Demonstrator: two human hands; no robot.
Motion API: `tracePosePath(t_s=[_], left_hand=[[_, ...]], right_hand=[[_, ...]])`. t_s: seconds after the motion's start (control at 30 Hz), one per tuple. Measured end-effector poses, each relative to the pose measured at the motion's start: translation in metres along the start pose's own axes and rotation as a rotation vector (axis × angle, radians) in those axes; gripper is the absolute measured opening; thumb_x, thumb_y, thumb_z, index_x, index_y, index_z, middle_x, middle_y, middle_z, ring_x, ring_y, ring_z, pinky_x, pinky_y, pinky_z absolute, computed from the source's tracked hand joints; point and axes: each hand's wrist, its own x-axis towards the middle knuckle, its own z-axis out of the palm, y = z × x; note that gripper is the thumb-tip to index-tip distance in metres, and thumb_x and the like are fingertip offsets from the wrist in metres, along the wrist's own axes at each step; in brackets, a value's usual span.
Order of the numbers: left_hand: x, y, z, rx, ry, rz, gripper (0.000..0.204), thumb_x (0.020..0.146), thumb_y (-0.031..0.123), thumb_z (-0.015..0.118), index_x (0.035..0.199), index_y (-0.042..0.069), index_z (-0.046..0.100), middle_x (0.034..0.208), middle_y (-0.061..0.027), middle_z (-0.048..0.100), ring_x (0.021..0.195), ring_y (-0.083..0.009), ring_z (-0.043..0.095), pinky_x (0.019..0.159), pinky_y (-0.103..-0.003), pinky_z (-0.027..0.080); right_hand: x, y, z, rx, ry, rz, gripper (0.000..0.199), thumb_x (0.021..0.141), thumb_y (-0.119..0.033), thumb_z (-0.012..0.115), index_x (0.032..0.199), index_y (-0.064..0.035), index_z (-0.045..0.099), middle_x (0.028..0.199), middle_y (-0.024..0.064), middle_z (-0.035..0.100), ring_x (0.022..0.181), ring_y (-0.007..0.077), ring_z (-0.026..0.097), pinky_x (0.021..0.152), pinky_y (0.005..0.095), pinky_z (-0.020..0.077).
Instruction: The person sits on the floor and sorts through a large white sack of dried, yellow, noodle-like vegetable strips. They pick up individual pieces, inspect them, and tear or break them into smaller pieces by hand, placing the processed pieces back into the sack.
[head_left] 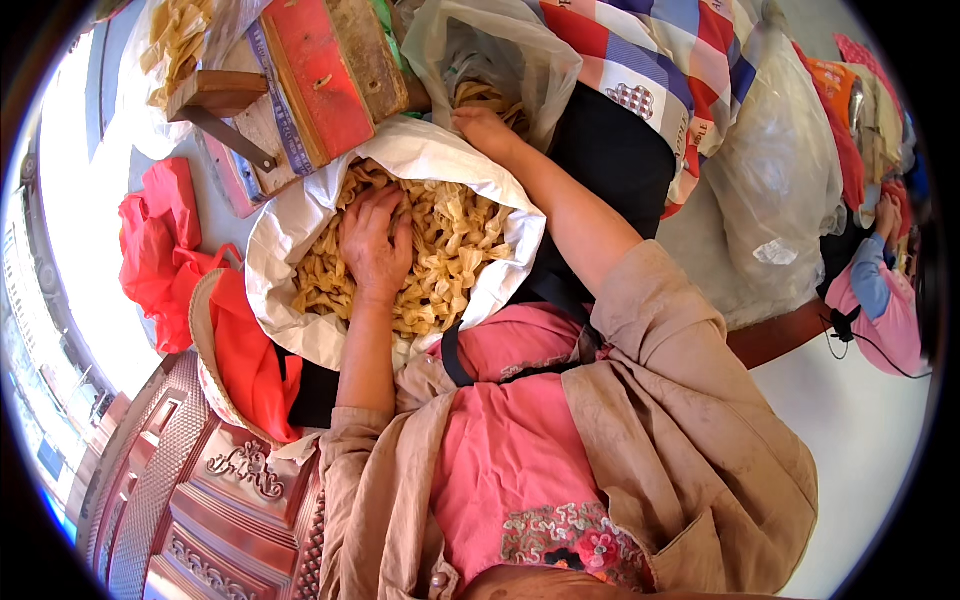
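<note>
Left hand (377, 240), loosely spread, rests on knotted tan strips (450, 250) inside a white sack (272, 265) whose mouth gapes wide, seemingly for easy reach, while the right hand (485, 132), its grip unclear, meets a translucent bag (548, 68) just beyond.

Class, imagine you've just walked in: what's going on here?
A person's left hand lies on knotted tan strips heaped in an open white sack. The right hand is at the mouth of a translucent plastic bag, beside more tan pieces inside it; its grip is unclear.
</note>
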Motion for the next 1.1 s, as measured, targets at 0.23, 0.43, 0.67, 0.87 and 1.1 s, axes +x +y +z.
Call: tracePosePath(t_s=[0.23, 0.43, 0.67, 0.87, 1.1], left_hand=[[0.003, 0.000, 0.001, -0.026, 0.024, -0.006, 0.025, 0.076, 0.008, 0.065, 0.101, 0.009, 0.067, 0.105, -0.0054, 0.067, 0.105, -0.0307, 0.059, 0.090, -0.040, 0.045], [0.004, 0.002, 0.001, -0.019, 0.020, -0.008, 0.026, 0.074, 0.008, 0.066, 0.100, 0.009, 0.067, 0.105, -0.0054, 0.067, 0.104, -0.0310, 0.060, 0.089, -0.041, 0.046], [0.003, 0.004, 0.000, -0.027, 0.044, -0.004, 0.026, 0.074, 0.009, 0.066, 0.100, 0.010, 0.067, 0.106, -0.0042, 0.067, 0.104, -0.0285, 0.060, 0.089, -0.040, 0.046], [0.000, 0.003, 0.001, -0.029, 0.059, 0.020, 0.026, 0.075, 0.009, 0.065, 0.100, 0.010, 0.066, 0.106, -0.0039, 0.066, 0.104, -0.0283, 0.059, 0.089, -0.040, 0.046], [-0.003, -0.001, -0.003, 0.006, 0.050, 0.051, 0.028, 0.075, 0.010, 0.065, 0.103, 0.010, 0.064, 0.108, -0.0040, 0.065, 0.104, -0.0274, 0.057, 0.088, -0.040, 0.045]], right_hand=[[0.002, -0.013, -0.001, -0.788, 0.350, -0.005, 0.026, 0.084, -0.016, 0.054, 0.105, -0.0059, 0.066, 0.119, 0.0152, 0.060, 0.109, 0.0340, 0.058, 0.089, 0.0441, 0.0485], [0.035, -0.008, -0.023, -0.980, 0.252, -0.189, 0.028, 0.080, -0.005, 0.055, 0.107, -0.0056, 0.064, 0.122, 0.0138, 0.058, 0.119, 0.0337, 0.052, 0.091, 0.0451, 0.0483], [0.028, -0.011, -0.020, -1.168, -0.117, 0.104, 0.045, 0.079, -0.015, 0.058, 0.123, -0.0055, 0.057, 0.129, 0.0187, 0.053, 0.120, 0.0330, 0.053, 0.097, 0.0448, 0.0450], [-0.002, -0.005, -0.025, -1.301, 0.110, -0.098, 0.033, 0.074, -0.025, 0.063, 0.099, -0.0049, 0.071, 0.105, 0.0198, 0.068, 0.101, 0.0327, 0.066, 0.083, 0.0418, 0.0524], [-0.022, -0.044, -0.075, -0.341, 0.194, 0.049, 0.025, 0.065, -0.015, 0.067, 0.081, 0.0027, 0.066, 0.070, 0.0151, 0.064, 0.061, 0.0228, 0.061, 0.058, 0.0375, 0.0470]])
